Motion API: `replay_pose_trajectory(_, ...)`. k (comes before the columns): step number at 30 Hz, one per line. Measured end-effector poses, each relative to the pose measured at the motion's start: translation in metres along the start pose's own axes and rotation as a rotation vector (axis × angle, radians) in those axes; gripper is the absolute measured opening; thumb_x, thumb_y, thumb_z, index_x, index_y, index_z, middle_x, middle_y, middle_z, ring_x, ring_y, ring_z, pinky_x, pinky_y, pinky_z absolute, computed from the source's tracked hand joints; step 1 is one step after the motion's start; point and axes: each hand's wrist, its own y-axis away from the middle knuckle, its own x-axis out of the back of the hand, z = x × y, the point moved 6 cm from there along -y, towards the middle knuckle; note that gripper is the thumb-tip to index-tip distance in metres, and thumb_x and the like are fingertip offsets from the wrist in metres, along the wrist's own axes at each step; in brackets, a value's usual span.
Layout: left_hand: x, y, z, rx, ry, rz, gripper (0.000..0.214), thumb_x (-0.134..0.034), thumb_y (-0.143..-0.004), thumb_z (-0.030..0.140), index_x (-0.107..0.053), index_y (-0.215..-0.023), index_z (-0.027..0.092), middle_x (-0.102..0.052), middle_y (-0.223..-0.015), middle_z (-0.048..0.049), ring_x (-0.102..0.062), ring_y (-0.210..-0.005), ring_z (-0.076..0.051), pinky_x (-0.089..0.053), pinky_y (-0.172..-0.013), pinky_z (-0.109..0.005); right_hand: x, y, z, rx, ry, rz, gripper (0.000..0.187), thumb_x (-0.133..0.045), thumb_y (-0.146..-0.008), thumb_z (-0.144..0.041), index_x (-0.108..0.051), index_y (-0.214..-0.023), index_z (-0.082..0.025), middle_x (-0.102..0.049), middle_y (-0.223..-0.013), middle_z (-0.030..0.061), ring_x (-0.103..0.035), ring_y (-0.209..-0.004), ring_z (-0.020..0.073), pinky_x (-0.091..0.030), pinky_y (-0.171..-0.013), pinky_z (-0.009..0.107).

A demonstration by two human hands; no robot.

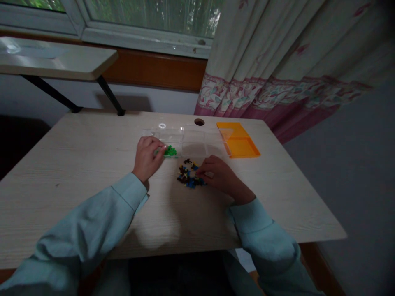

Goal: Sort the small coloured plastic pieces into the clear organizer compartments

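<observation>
A heap of small pieces (189, 176) in dark brown, blue and yellow lies on the table. My right hand (217, 174) is at the heap's right edge, thumb and fingers pinched together; whatever is between them is too small to name. Behind the heap stands a clear plastic compartment box (194, 149). Small green pieces (170, 151) fill part of its front left compartment. My left hand (148, 157) is at that compartment, with thumb and fingertips drawn together beside the green pieces. I cannot make out anything in its grip.
An orange tray (243, 147) lies right of the clear box, partly under its corner. A round hole (199, 122) pierces the table (92, 164) near the back edge. A raised shelf (74, 59) on black legs stands at the back left; a curtain (247, 82) hangs at the back right.
</observation>
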Motion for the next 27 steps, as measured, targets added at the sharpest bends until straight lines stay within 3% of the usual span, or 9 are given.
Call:
replay_pose_trajectory(6, -0.005, 0.002, -0.001, -0.01, -0.02, -0.021, 0.02, -0.056, -0.093, 0.039, -0.066, -0.092, 0.022, -0.062, -0.096, -0.0062, -0.051, -0.1, -0.024, -0.039, -0.093, -0.042, -0.003, 0.0, 0.007, -0.056, 0.127, -0.046, 0.01, -0.067, -0.083, -0.014, -0.076, -0.085, -0.02, -0.066, -0.084, 0.0057, -0.056, -0.084, 0.0189, -0.041, -0.079, 0.032)
replay_pose_trajectory(27, -0.005, 0.003, 0.004, -0.042, -0.04, -0.059, 0.023, -0.052, -0.095, 0.033, -0.071, -0.104, 0.023, -0.06, -0.1, -0.0071, -0.05, -0.102, -0.024, -0.042, -0.092, -0.043, -0.02, 0.0, 0.01, -0.033, 0.11, -0.098, 0.009, -0.068, -0.083, -0.015, -0.073, -0.09, -0.019, -0.067, -0.091, 0.0066, -0.056, -0.088, 0.0202, -0.042, -0.083, 0.034)
